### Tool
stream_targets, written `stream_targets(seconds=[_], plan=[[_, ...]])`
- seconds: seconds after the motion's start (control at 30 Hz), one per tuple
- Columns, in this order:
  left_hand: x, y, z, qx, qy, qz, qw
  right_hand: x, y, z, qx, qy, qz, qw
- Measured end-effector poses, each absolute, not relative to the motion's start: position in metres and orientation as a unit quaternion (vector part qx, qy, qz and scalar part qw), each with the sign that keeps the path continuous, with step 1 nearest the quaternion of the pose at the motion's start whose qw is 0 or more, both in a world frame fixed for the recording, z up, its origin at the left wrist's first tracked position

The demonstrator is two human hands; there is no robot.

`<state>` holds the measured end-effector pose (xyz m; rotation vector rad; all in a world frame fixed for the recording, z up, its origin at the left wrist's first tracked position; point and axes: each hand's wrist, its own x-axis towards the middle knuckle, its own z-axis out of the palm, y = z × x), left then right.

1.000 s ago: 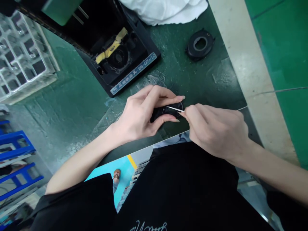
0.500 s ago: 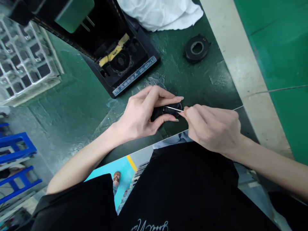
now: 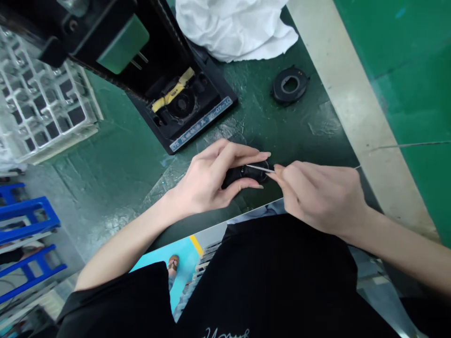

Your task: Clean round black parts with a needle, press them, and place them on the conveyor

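Between the thumb and fingers of my left hand [image 3: 211, 180] a small black part [image 3: 237, 176] is held down on the green tabletop [image 3: 123, 178]. My right hand [image 3: 319, 192] pinches a thin metal tool [image 3: 259, 167], whose tip lies over the black part. What the tip touches is too small to make out. Beyond my hands, a round black ring-shaped part [image 3: 291, 85] rests flat on the table.
A black press fixture [image 3: 204, 123] with yellow tape stands behind my left hand. Clear plastic trays [image 3: 45, 103] are at the left, a white cloth [image 3: 236, 30] at the back. Blue frames [image 3: 28, 220] and a person's foot [image 3: 173, 264] show below.
The whole view has shifted, so things appear a little lower. My right hand and the metal tool have drawn slightly to the right relative to my left hand.
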<state>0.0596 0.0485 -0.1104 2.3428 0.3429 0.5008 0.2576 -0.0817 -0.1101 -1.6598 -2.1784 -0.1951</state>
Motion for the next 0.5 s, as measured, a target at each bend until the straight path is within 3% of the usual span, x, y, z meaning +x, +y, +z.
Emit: stream_targets(seconds=[0.13,0.27,0.5], plan=[[0.057,0.052,-0.106,0.882,0.129,0.185,0.414,0.268,-0.084,-0.102,-0.592,-0.766,-0.065,0.243],[0.055,0.052,-0.103,0.839,0.152,0.189,0.487,0.274,-0.084,-0.090,-0.575,-0.789,-0.048,0.212],[0.054,0.050,-0.104,0.855,0.174,0.189,0.450,0.275,-0.085,-0.090,-0.579,-0.798,-0.001,0.169]])
